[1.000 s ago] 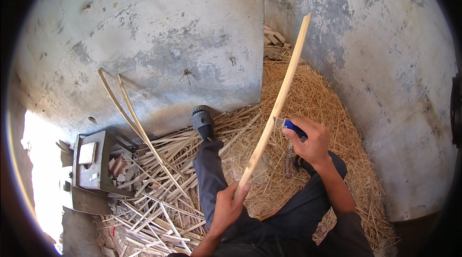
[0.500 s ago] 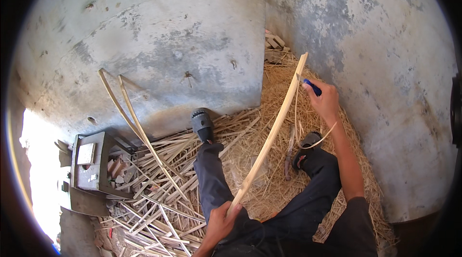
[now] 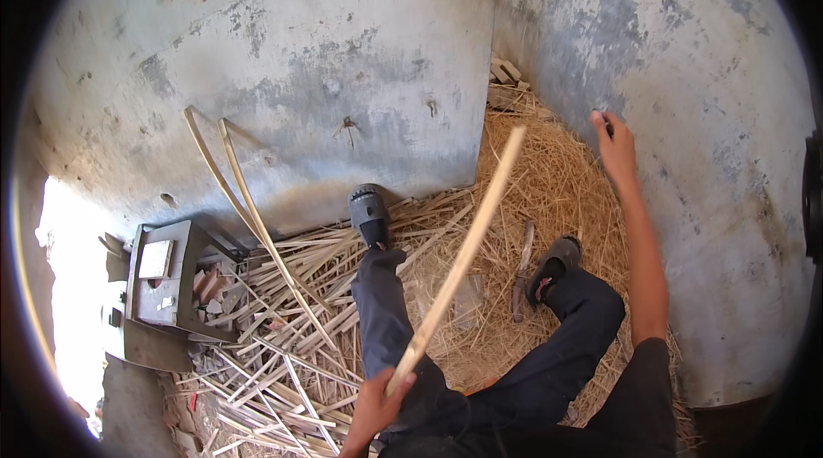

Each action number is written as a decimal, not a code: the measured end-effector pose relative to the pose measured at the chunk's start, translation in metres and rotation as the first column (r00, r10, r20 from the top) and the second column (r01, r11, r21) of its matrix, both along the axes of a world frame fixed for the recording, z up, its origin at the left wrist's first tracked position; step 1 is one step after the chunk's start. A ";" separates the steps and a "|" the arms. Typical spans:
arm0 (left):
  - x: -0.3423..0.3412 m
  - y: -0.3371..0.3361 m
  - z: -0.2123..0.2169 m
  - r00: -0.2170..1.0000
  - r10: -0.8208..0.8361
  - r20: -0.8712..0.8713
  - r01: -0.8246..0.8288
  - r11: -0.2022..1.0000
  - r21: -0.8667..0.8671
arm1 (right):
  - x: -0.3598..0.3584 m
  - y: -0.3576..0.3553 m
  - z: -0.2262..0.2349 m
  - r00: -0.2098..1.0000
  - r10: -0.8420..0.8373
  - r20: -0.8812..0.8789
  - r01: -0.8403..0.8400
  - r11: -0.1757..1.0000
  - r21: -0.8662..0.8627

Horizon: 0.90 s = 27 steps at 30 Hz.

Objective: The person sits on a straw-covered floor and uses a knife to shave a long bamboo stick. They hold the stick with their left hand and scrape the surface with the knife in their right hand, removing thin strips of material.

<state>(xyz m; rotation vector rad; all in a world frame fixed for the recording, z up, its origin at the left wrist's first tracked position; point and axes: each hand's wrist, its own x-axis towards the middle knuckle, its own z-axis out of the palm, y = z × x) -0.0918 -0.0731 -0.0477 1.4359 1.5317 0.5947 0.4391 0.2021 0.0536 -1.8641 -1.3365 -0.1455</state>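
Observation:
A long pale bamboo strip (image 3: pixel 467 257) slants up and away from my lap, slightly blurred. My left hand (image 3: pixel 378 404) is closed round its near end. Off to the right, away from the strip and in front of the wall, my raised right hand (image 3: pixel 616 148) is closed. Only a dark bit of the knife (image 3: pixel 609 127) shows at its fingers; the earlier view shows its blue handle, and the blade cannot be made out now. Curly shavings (image 3: pixel 557 149) cover the floor beyond the strip.
Two bent strips (image 3: pixel 244 197) lean against the left wall (image 3: pixel 283 55). Many split strips (image 3: pixel 300 321) lie heaped left of my legs. A grey wooden box (image 3: pixel 163 274) with rubble stands at far left. A curved tool (image 3: pixel 523 269) lies near my right shoe (image 3: pixel 555 265).
My right hand has moved away from the strip, to the right and up, with the knife. A long curled shaving no longer hangs from the strip. The strip's far end has tipped lower and left.

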 end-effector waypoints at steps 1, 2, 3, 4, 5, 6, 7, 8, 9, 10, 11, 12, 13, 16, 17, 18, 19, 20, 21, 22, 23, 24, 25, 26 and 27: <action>0.004 0.009 -0.001 1.000 0.021 -0.016 -0.021 0.999 0.026 | -0.020 -0.014 -0.003 0.997 0.074 -0.009 -0.074 0.997 0.018; 0.010 0.017 0.000 0.998 0.044 -0.055 -0.037 0.993 0.114 | -0.048 -0.028 -0.008 0.987 0.159 -0.023 -0.158 0.987 0.040; 0.018 0.027 0.005 0.997 0.068 -0.034 -0.064 0.991 0.117 | -0.081 -0.046 -0.011 0.960 0.272 -0.064 -0.265 0.959 0.102; 0.026 0.037 0.010 0.996 0.088 -0.009 -0.086 0.989 0.120 | -0.113 -0.069 -0.013 0.921 0.378 -0.094 -0.360 0.918 0.167; 0.033 0.046 0.014 0.994 0.105 0.017 -0.106 0.987 0.123 | -0.139 -0.094 -0.011 0.887 0.448 -0.110 -0.439 0.893 0.097; 0.040 0.055 0.016 0.995 0.088 0.049 -0.094 0.983 0.157 | -0.160 -0.117 -0.014 0.852 0.508 -0.130 -0.509 0.860 0.028; 0.048 0.064 0.017 0.994 0.065 0.085 -0.080 0.979 0.189 | -0.176 -0.135 -0.023 0.819 0.572 -0.047 -0.569 0.820 0.064; 0.054 0.071 0.019 0.992 0.049 0.116 -0.074 0.972 0.223 | -0.190 -0.148 -0.033 0.773 0.633 0.037 -0.633 0.768 0.095; 0.060 0.077 0.022 0.990 0.032 0.137 -0.064 0.969 0.239 | -0.201 -0.160 -0.038 0.737 0.673 0.056 -0.675 0.733 0.086; 0.065 0.081 0.025 0.987 0.016 0.160 -0.057 0.966 0.253 | -0.210 -0.169 -0.041 0.698 0.712 0.075 -0.716 0.694 0.073; 0.070 0.084 0.027 0.983 0.000 0.184 -0.049 0.963 0.267 | -0.216 -0.176 -0.043 0.691 0.719 0.073 -0.723 0.689 0.049; 0.074 0.086 0.029 0.977 -0.018 0.213 -0.047 0.954 0.295 | -0.221 -0.182 -0.044 0.683 0.727 0.071 -0.730 0.683 0.028; 0.079 0.087 0.030 0.969 -0.036 0.243 -0.046 0.945 0.323 | -0.224 -0.186 -0.045 0.675 0.734 0.070 -0.736 0.676 0.007; 0.091 0.090 0.042 0.958 -0.079 0.277 -0.024 0.936 0.352 | -0.228 -0.185 -0.052 0.696 0.711 0.097 -0.717 0.696 0.039; 0.094 0.089 0.047 0.956 -0.091 0.279 -0.014 0.936 0.353 | -0.228 -0.185 -0.052 0.706 0.702 0.098 -0.708 0.705 0.050; 0.097 0.089 0.051 0.960 -0.087 0.267 -0.014 0.935 0.354 | -0.227 -0.185 -0.052 0.707 0.699 0.110 -0.707 0.705 0.063; 0.099 0.088 0.054 0.964 -0.082 0.254 -0.014 0.935 0.356 | -0.227 -0.185 -0.051 0.708 0.696 0.123 -0.706 0.705 0.075; 0.100 0.088 0.055 0.967 -0.077 0.242 -0.015 0.934 0.357 | -0.226 -0.185 -0.050 0.709 0.693 0.135 -0.705 0.704 0.088; 0.102 0.088 0.055 0.967 -0.073 0.245 -0.021 0.932 0.362 | -0.226 -0.185 -0.049 0.714 0.685 0.145 -0.699 0.711 0.079; 0.103 0.087 0.056 0.966 -0.070 0.249 -0.028 0.929 0.368 | -0.226 -0.186 -0.048 0.718 0.678 0.155 -0.693 0.718 0.070; 0.104 0.087 0.056 0.965 -0.066 0.252 -0.035 0.927 0.373 | -0.226 -0.187 -0.046 0.723 0.671 0.166 -0.687 0.724 0.061; 0.104 0.087 0.056 0.966 -0.064 0.251 -0.035 0.927 0.373 | -0.226 -0.188 -0.044 0.725 0.667 0.170 -0.683 0.728 0.060; 0.105 0.086 0.058 0.967 -0.062 0.249 -0.037 0.927 0.372 | -0.226 -0.188 -0.043 0.728 0.663 0.175 -0.680 0.731 0.059; 0.105 0.086 0.060 0.967 -0.060 0.247 -0.038 0.928 0.372 | -0.226 -0.189 -0.042 0.730 0.659 0.179 -0.677 0.734 0.058; 0.105 0.085 0.061 0.969 -0.058 0.242 -0.036 0.929 0.369 | -0.226 -0.189 -0.041 0.733 0.654 0.187 -0.673 0.737 0.059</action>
